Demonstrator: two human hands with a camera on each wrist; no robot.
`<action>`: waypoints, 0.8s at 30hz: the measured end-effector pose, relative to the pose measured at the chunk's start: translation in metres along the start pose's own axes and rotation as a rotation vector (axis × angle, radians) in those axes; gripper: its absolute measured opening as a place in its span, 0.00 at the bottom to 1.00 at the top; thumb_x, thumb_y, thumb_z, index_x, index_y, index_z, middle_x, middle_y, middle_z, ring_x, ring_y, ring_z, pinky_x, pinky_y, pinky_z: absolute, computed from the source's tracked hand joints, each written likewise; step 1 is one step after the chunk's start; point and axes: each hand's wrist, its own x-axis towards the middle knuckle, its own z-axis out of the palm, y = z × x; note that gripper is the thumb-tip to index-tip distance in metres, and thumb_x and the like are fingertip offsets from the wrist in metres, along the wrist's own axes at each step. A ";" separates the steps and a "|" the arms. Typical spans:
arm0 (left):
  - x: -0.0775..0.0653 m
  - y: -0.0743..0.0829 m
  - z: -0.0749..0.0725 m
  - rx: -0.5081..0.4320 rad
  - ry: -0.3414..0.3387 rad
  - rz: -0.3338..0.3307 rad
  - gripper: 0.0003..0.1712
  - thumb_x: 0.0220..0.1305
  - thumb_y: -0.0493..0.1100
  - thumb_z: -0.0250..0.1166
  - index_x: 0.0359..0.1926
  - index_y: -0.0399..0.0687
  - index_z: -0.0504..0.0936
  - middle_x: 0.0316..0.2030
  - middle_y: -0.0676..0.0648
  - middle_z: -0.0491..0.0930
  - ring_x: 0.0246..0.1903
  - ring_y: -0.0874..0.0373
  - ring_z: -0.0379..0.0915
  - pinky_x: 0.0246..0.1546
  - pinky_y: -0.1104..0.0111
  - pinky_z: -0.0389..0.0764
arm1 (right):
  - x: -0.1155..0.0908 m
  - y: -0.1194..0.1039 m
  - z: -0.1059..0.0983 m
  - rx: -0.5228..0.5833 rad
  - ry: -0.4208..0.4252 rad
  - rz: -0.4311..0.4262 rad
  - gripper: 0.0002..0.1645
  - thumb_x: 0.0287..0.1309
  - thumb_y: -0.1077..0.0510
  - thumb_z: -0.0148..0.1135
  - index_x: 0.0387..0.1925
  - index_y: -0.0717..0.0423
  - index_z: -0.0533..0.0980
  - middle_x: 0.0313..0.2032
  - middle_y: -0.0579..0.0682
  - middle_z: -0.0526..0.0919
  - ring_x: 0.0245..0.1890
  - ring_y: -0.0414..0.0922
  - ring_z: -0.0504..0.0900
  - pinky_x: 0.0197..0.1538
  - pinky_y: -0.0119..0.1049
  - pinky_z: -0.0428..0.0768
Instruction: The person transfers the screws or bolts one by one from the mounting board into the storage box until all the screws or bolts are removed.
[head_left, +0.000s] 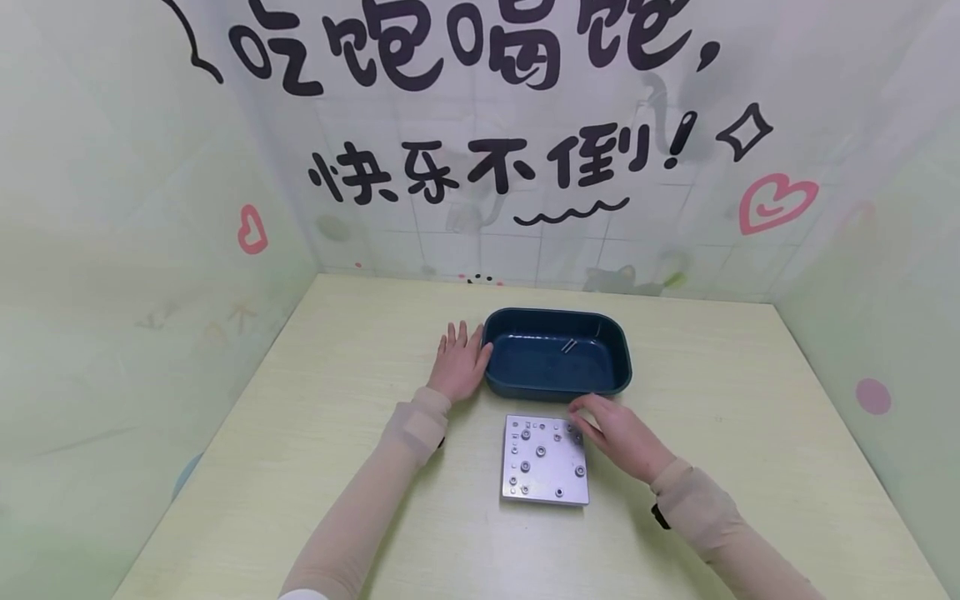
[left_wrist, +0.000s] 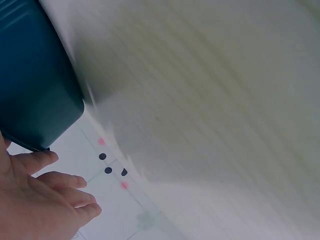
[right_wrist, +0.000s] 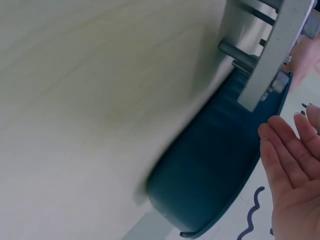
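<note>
My left hand (head_left: 457, 364) lies at the left end of a dark blue tray (head_left: 540, 367), fingers spread and its thumb side against the rim. In the left wrist view this hand (left_wrist: 42, 200) has loosely bent fingers by the tray's edge. Just in front of the tray is a square metal plate (head_left: 542, 479) with several socket-head bolts in it. My right hand (head_left: 624, 435) hovers at the plate's far right corner. The right wrist view shows the right hand's fingers (right_wrist: 285, 145) mostly extended, nothing seen between them; a threaded bolt (right_wrist: 237, 54) sticks out under the plate (right_wrist: 275, 60).
Two small metal pins (head_left: 569, 346) lie inside the tray toward its right side. The pale wooden table (head_left: 720, 400) meets printed wall sheets (head_left: 450, 242) at the back and both sides.
</note>
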 end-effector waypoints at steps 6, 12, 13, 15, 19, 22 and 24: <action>0.000 0.000 0.001 -0.001 0.002 -0.001 0.34 0.78 0.57 0.40 0.75 0.43 0.58 0.75 0.29 0.49 0.76 0.33 0.37 0.75 0.46 0.44 | -0.003 0.004 0.006 0.000 -0.026 0.020 0.08 0.63 0.61 0.64 0.43 0.57 0.78 0.40 0.48 0.85 0.40 0.42 0.85 0.45 0.36 0.84; 0.000 -0.001 0.001 -0.003 -0.002 0.000 0.35 0.78 0.58 0.39 0.76 0.43 0.58 0.75 0.29 0.49 0.76 0.33 0.37 0.75 0.46 0.45 | -0.004 0.005 0.010 -0.004 -0.059 0.044 0.06 0.63 0.61 0.64 0.41 0.55 0.77 0.38 0.47 0.84 0.39 0.42 0.84 0.44 0.36 0.84; 0.000 -0.001 0.001 -0.003 -0.001 0.001 0.35 0.78 0.58 0.39 0.76 0.43 0.58 0.75 0.29 0.49 0.76 0.33 0.37 0.75 0.46 0.45 | -0.004 0.004 0.010 -0.003 -0.063 0.051 0.05 0.63 0.61 0.64 0.40 0.55 0.77 0.38 0.47 0.84 0.38 0.42 0.84 0.44 0.36 0.84; 0.000 -0.001 0.002 -0.003 -0.001 0.001 0.35 0.78 0.58 0.38 0.76 0.43 0.58 0.75 0.29 0.49 0.76 0.32 0.37 0.75 0.46 0.45 | -0.004 0.003 0.010 -0.004 -0.069 0.064 0.05 0.63 0.60 0.65 0.40 0.55 0.77 0.37 0.47 0.84 0.37 0.41 0.83 0.43 0.36 0.83; 0.000 -0.002 0.002 -0.005 -0.002 -0.001 0.35 0.78 0.58 0.38 0.76 0.43 0.57 0.75 0.29 0.48 0.76 0.33 0.36 0.75 0.46 0.45 | -0.002 0.002 0.010 -0.007 -0.083 0.086 0.06 0.62 0.59 0.65 0.39 0.55 0.78 0.37 0.47 0.84 0.36 0.40 0.82 0.43 0.36 0.83; 0.000 -0.002 0.002 -0.007 -0.003 -0.003 0.35 0.78 0.59 0.38 0.76 0.43 0.57 0.75 0.29 0.48 0.76 0.33 0.36 0.75 0.46 0.44 | 0.000 0.001 0.010 -0.013 -0.094 0.099 0.06 0.62 0.59 0.66 0.38 0.55 0.78 0.36 0.47 0.84 0.35 0.39 0.81 0.42 0.35 0.83; 0.001 -0.002 0.002 -0.006 -0.004 -0.004 0.35 0.78 0.59 0.37 0.76 0.43 0.57 0.75 0.29 0.48 0.76 0.33 0.35 0.75 0.46 0.44 | 0.001 -0.001 0.010 -0.016 -0.097 0.104 0.05 0.61 0.59 0.66 0.38 0.55 0.78 0.35 0.46 0.84 0.34 0.38 0.80 0.41 0.35 0.83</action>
